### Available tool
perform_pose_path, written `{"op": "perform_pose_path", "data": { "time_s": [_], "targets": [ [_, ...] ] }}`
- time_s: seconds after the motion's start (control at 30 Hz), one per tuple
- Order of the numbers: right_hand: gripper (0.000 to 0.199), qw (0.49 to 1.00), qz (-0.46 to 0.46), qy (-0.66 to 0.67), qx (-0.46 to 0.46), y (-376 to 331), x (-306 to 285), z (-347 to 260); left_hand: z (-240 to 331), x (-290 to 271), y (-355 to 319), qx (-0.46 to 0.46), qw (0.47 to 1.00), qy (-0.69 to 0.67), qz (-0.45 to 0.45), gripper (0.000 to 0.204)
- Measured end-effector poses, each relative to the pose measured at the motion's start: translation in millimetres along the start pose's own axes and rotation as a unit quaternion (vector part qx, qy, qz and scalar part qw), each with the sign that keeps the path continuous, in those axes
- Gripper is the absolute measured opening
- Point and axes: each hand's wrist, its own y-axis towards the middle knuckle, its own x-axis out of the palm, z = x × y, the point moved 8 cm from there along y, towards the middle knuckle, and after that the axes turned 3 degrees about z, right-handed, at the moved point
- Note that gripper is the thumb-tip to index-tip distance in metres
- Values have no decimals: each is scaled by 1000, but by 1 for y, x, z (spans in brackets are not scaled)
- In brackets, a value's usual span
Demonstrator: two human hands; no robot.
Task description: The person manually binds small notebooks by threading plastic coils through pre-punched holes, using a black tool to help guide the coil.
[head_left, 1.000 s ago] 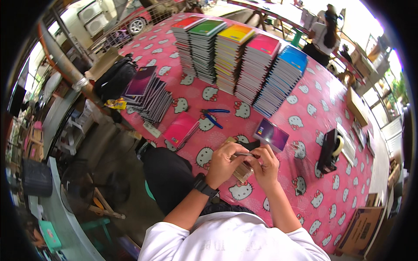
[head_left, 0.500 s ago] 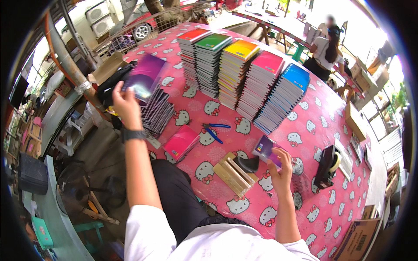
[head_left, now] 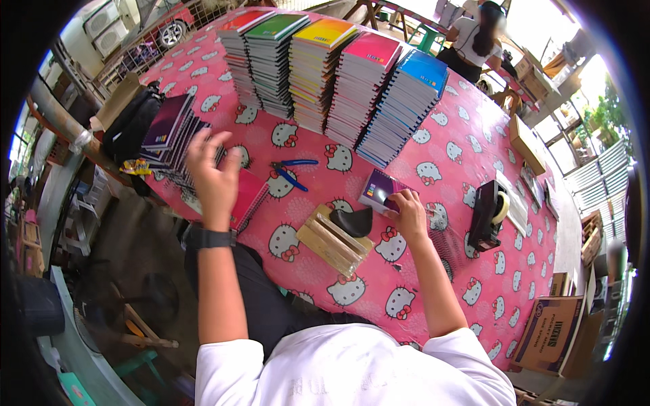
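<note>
My left hand (head_left: 215, 169) is raised with its fingers apart and nothing in them. It is just right of a stack of spiral notebooks topped by a dark purple one (head_left: 166, 123). Partly behind that wrist, a pink spiral notebook (head_left: 250, 197) lies on the table. Bent fingers of my right hand (head_left: 409, 213) grip the near right corner of a small purple notebook (head_left: 380, 187), which lies on the tablecloth. Blue-handled pliers (head_left: 292, 172) rest between the two hands. A wrapped tan block (head_left: 332, 243) with a black curved piece (head_left: 352, 222) sits left of my right hand.
Tall notebook stacks in red (head_left: 245, 24), green (head_left: 276, 27), yellow (head_left: 323, 32), pink (head_left: 371, 49) and blue (head_left: 421, 68) stand across the back. A black tape dispenser (head_left: 486, 215) is at right. A person (head_left: 474, 40) is beyond the table.
The large purple notebook that my left hand held over the stack now lies on it, and that hand has let go and moved right. My right hand has closed on the small notebook's corner.
</note>
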Motion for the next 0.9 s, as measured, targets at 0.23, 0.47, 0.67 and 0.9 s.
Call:
{"op": "perform_pose_path", "data": {
  "time_s": [0.23, 0.47, 0.67, 0.9],
  "targets": [
    [35, 998, -56, -7, -5, 11, -3, 0, 24, 48, -51, -56, 985, -139, -90, 30],
    [36, 997, -72, -12, -5, 14, -5, 0, 6, 51, -55, -94, 981, -140, -96, 30],
    [32, 997, -81, -9, -12, 17, -2, 0, 1, 54, -55, -89, 982, -139, -93, 31],
    [30, 996, -81, -35, -27, 16, -4, -3, 4, 51, -55, -86, 983, -138, -88, 31]
  ]
}}
